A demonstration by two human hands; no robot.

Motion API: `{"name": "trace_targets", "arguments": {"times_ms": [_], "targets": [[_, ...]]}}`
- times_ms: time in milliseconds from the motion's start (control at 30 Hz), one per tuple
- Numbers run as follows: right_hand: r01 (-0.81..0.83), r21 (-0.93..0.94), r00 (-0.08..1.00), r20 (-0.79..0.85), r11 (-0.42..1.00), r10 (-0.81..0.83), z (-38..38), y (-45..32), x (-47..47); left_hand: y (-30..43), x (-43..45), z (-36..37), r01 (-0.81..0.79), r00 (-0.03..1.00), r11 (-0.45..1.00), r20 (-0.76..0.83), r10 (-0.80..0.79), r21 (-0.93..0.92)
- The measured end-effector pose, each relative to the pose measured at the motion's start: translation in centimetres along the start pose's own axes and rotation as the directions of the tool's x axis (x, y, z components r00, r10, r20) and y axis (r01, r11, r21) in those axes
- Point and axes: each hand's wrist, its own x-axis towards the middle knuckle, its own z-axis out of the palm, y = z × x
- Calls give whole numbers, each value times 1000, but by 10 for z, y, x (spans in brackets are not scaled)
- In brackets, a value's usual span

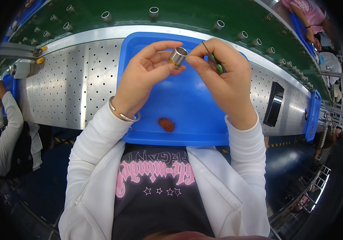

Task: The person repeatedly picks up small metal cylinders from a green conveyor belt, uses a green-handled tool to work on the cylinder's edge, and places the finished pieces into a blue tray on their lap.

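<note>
Between the thumb and fingers of my left hand [143,70] is a short, shiny metal sleeve [178,57], tilted with its open end up. A yellowish tint shows near its lower rim. My right hand [227,72] grips a thin tool with a green handle [219,67] and a dark, slender shaft. Its thumb and index finger are pinched together just right of the sleeve; what lies between those fingertips is hidden. Both hands are above a blue plastic tray [186,111]. A reddish-brown lump [166,124] lies near the tray's front edge.
Beyond the tray runs a green conveyor belt [186,15] carrying several upright metal sleeves [153,12]. The perforated metal bench [99,78] extends both ways, with a black phone-like object [274,104] on the right. A co-worker's sleeve [9,135] is at left; another person [306,15] is at upper right.
</note>
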Motion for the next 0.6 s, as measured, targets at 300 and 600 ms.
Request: {"name": "trace_targets", "arguments": {"times_ms": [300, 600], "targets": [[-217, 134, 975, -28, 967, 223, 1, -4, 2, 1, 2, -1, 30, 998, 999, -58, -32, -31], [-143, -105, 990, -15, 984, 142, 9, 18, -12, -1, 1, -1, -48, 993, 996, -107, 40, -77]]}}
